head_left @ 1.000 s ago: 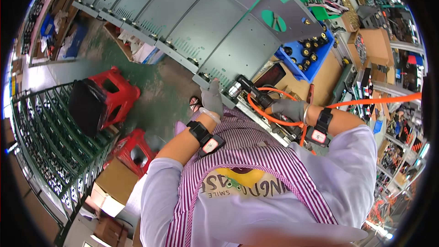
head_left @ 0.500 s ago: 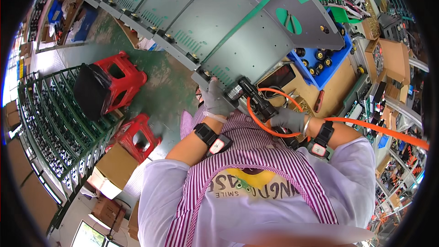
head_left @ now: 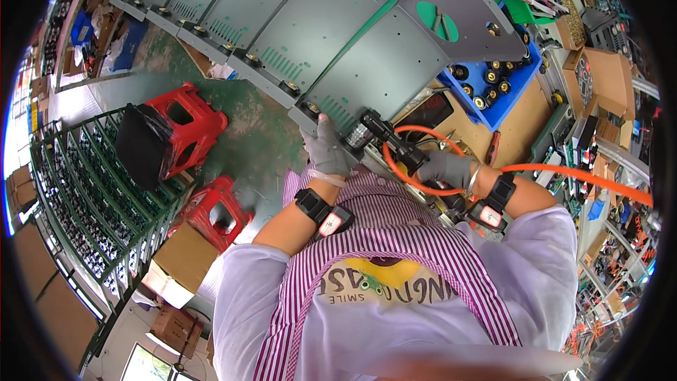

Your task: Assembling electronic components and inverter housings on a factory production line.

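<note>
Grey-gloved left hand (head_left: 326,149) touching near edge of grey slotted sheet-metal panel (head_left: 374,63), grip unclear, panel ahead of both hands, grey-gloved right hand (head_left: 448,169) wrapped around black-and-silver tubular tool (head_left: 400,147), hands apart

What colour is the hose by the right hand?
Orange; the hose shows best in the head view.

orange hose (head_left: 578,175) crowding right grip (head_left: 448,169), open gap between left grip (head_left: 326,152) and red stool (head_left: 202,127)
</note>
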`<control>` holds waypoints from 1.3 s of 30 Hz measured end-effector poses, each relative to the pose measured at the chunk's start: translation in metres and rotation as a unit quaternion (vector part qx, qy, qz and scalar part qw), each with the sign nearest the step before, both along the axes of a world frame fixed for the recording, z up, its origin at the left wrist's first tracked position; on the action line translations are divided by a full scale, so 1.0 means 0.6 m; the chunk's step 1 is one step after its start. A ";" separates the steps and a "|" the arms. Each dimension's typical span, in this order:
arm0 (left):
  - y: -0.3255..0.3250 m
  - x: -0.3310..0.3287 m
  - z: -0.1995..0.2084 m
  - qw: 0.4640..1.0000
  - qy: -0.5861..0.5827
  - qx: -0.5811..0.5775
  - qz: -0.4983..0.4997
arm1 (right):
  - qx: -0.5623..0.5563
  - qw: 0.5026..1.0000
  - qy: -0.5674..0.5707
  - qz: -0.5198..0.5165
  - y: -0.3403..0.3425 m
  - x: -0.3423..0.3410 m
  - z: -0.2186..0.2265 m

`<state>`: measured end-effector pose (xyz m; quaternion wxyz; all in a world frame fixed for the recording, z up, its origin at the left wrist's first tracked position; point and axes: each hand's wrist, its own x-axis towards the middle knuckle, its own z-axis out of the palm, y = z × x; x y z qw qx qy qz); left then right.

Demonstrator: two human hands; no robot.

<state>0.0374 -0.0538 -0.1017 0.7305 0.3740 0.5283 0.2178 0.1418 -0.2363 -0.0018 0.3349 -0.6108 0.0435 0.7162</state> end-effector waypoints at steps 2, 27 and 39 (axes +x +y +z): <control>0.002 -0.005 0.023 0.997 0.015 0.068 -0.035 | 0.025 0.999 0.007 -0.029 0.012 0.018 0.004; -0.006 -0.018 0.003 0.975 0.015 0.173 -0.138 | 0.034 0.997 0.053 -0.035 0.140 0.041 -0.022; 0.059 -0.047 0.021 0.959 -0.009 0.189 -0.213 | 0.097 0.991 -0.012 -0.096 0.150 0.075 0.015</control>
